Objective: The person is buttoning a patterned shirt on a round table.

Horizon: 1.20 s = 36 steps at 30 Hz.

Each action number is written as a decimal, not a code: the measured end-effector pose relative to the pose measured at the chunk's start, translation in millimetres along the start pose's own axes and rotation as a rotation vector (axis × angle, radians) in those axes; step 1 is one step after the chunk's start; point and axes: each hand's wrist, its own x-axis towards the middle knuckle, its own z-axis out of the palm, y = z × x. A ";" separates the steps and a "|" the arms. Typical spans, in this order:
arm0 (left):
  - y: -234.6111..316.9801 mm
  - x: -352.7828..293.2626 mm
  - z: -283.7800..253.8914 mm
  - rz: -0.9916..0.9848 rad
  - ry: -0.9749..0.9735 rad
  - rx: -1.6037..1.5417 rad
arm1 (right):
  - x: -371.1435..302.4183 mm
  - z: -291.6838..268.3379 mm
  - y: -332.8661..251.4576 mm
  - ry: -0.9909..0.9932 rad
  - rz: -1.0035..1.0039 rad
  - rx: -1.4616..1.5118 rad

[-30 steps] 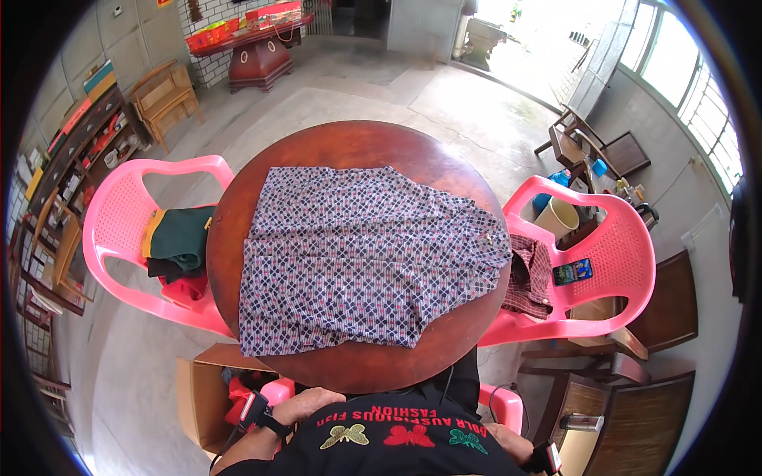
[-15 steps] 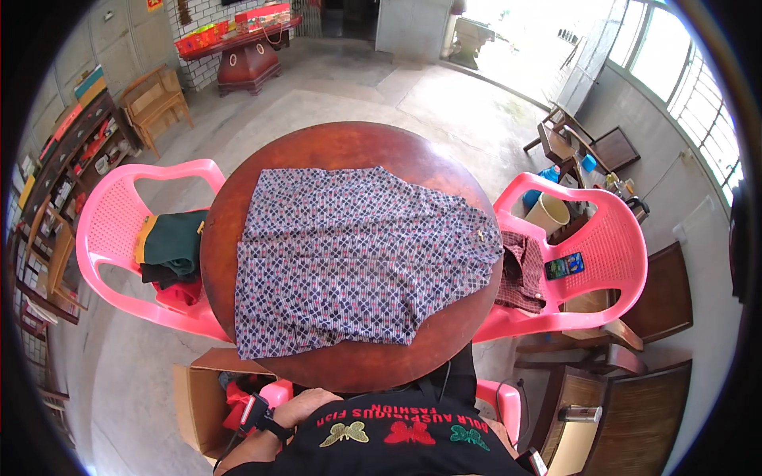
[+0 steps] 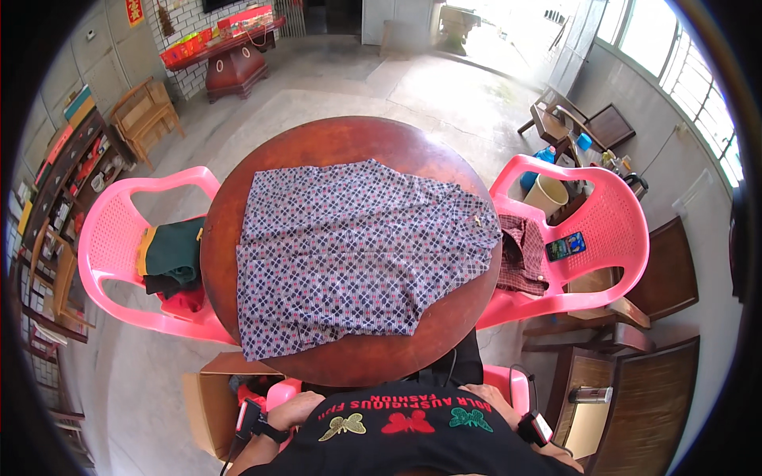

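A garment with a small blue, white and pink pattern lies spread flat on the round brown wooden table. Slight creases run across it, and its narrower end points right, almost to the table's edge. My left hand is at my waist, below the table's near edge. On the other side of my black shirt, my right hand is also low against my body. Neither hand touches the garment. The shirt and the viewing angle hide most of the fingers. Each wrist carries a strapped device.
A pink plastic chair on the left bears folded dark green and red clothes. The right pink chair holds a checked garment and a phone. An open cardboard box stands near my left hand.
My right hand has come into view at my right side. My left hand stays low at my waist. The view has shifted slightly; the patterned garment lies as before.
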 end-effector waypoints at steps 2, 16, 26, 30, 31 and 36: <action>15.7 -4.7 -5.0 -0.011 0.015 0.023 | 11.1 -1.3 -4.7 -0.016 -0.035 -0.001; 16.3 62.2 -55.3 -0.114 0.408 0.177 | 117.9 -105.5 -7.1 0.042 -0.170 0.035; -69.1 81.2 -97.4 -0.396 0.886 0.978 | 210.9 -114.6 78.3 0.416 0.111 -0.669; -88.2 73.5 -91.1 -0.507 0.793 0.995 | 203.4 -96.1 138.6 0.451 0.140 -0.491; -88.1 73.7 -92.5 -0.552 0.761 0.975 | 203.1 -93.6 138.7 0.468 0.143 -0.483; -89.4 69.7 -94.0 -0.539 0.737 0.986 | 198.4 -91.2 133.7 0.441 0.178 -0.477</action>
